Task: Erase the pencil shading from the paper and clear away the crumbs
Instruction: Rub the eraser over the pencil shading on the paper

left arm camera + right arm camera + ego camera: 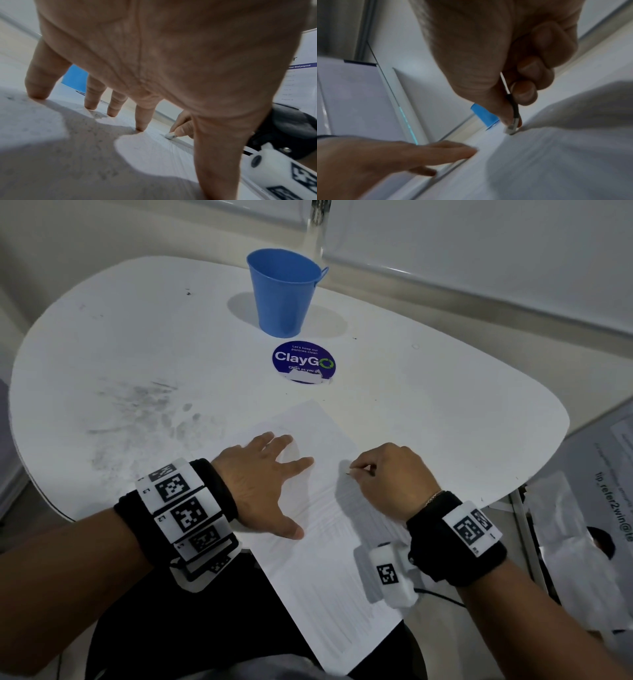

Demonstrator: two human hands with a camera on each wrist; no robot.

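A white sheet of paper point(322, 542) lies slanted over the near edge of the white table point(171, 364), with faint pencil lines on its lower half. My left hand point(270, 474) rests flat on the sheet, fingers spread, fingertips point(140, 128) pressing down. My right hand point(383, 474) pinches a small white eraser point(170, 135) between thumb and fingers and holds its tip on the paper near the right edge. The eraser point(511, 127) shows blurred under the thumb in the right wrist view.
A blue metal bucket point(284, 292) stands at the back of the table. A round blue ClayGo sticker point(303, 361) sits just in front of it. Grey smudges point(144, 412) mark the tabletop on the left. Printed papers point(589, 508) lie off the table to the right.
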